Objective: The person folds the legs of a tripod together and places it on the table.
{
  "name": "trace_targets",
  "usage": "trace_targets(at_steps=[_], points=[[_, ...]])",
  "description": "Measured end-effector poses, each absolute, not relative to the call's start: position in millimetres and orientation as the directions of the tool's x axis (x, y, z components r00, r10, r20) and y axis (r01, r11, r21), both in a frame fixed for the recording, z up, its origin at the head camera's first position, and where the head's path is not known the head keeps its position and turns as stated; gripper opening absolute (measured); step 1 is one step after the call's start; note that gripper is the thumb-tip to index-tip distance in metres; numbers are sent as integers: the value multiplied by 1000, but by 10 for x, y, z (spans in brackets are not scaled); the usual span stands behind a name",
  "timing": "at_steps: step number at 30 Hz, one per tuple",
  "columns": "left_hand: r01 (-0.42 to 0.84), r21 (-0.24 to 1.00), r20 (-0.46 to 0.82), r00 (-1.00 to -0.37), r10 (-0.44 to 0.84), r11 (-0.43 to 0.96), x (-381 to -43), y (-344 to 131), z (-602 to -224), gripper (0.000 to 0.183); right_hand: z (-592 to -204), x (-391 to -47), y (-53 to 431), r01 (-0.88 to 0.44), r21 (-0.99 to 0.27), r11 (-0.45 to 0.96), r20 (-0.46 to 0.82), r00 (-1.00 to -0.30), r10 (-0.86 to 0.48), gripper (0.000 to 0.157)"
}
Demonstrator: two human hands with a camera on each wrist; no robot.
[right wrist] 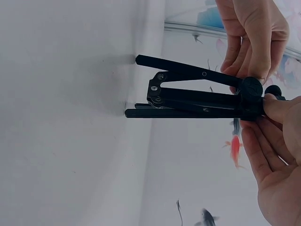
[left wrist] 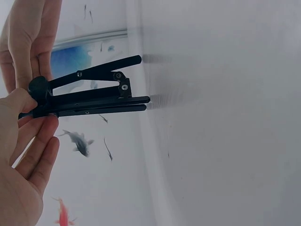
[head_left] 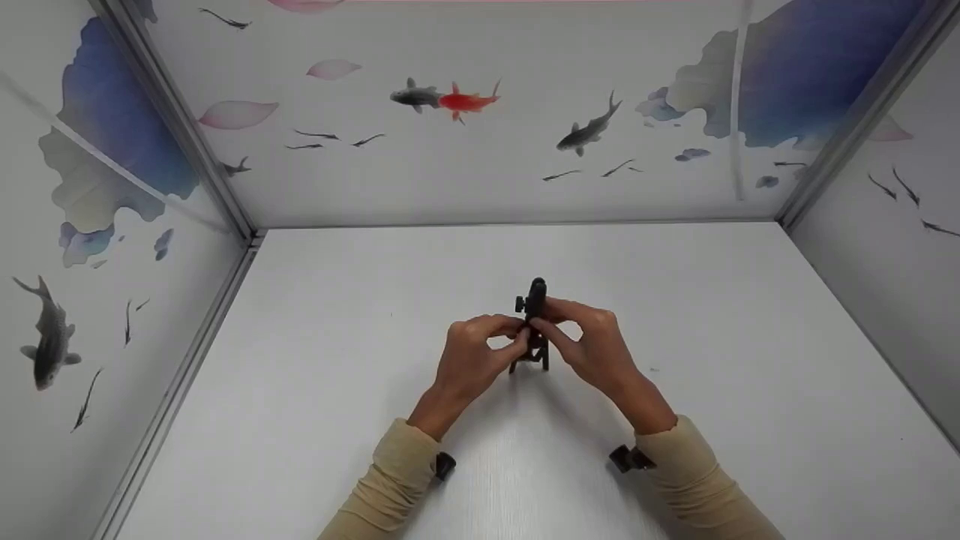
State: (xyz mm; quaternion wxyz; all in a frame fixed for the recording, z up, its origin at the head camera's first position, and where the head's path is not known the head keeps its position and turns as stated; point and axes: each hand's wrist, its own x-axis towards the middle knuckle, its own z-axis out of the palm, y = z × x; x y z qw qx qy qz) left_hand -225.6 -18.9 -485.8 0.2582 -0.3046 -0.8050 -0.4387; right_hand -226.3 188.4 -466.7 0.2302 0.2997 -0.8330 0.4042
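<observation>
A small black tripod stands upright on the white table, its legs partly spread. In the left wrist view its legs are joined by hinged braces near the lower end. My left hand pinches the tripod's upper part between thumb and fingers from the left side. From the right, my right hand grips it at about the same height, thumb in front. In the right wrist view a round knob sits at the top of the legs, between both hands. The tripod's head is partly hidden by fingers in the wrist views.
The white table is enclosed by panels printed with fish and petals, such as the back wall. Metal rails run along the table's left edge. Black wrist cameras hang at both beige sleeves.
</observation>
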Motion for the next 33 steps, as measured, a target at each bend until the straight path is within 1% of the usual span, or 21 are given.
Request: trace_targets(at_steps=[7, 15, 18, 21, 24, 27, 30, 31, 33], points=[[707, 589, 647, -703, 296, 391, -2295, -236, -4847, 12, -4664, -2282, 1909, -684, -549, 480, 615, -719, -323, 31], [697, 626, 569, -715, 406, 350, -2371, -355, -4844, 16, -4616, -2292, 1979, -680, -578, 451, 572, -732, -370, 33], [695, 633, 531, -710, 462, 341, -2393, -399, -4846, 18, -4584, -2297, 2015, -664, -580, 472, 557, -746, -366, 30], [682, 655, 477, -708, 521, 327, -2416, -426, -4855, 17, -4569, -2303, 2060, -624, -568, 537, 535, -776, -336, 25], [655, 680, 410, -713, 569, 329, -2430, -448, -4873, 15, -4582, -2303, 2106, -556, -553, 620, 450, -826, -338, 27], [632, 695, 356, -717, 599, 343, -2439, -453, -4903, 17, -4624, -2296, 2131, -491, -528, 692, 272, -870, -411, 29], [627, 694, 337, -717, 610, 354, -2450, -449, -4938, 18, -4692, -2290, 2116, -467, -500, 729, 99, -867, -488, 28], [628, 693, 337, -716, 611, 354, -2452, -447, -4947, 18, -4717, -2292, 2102, -464, -497, 733, 60, -861, -504, 28], [634, 687, 344, -715, 609, 356, -2457, -444, -4967, 19, -4768, -2301, 2077, -466, -491, 736, 27, -852, -522, 26]])
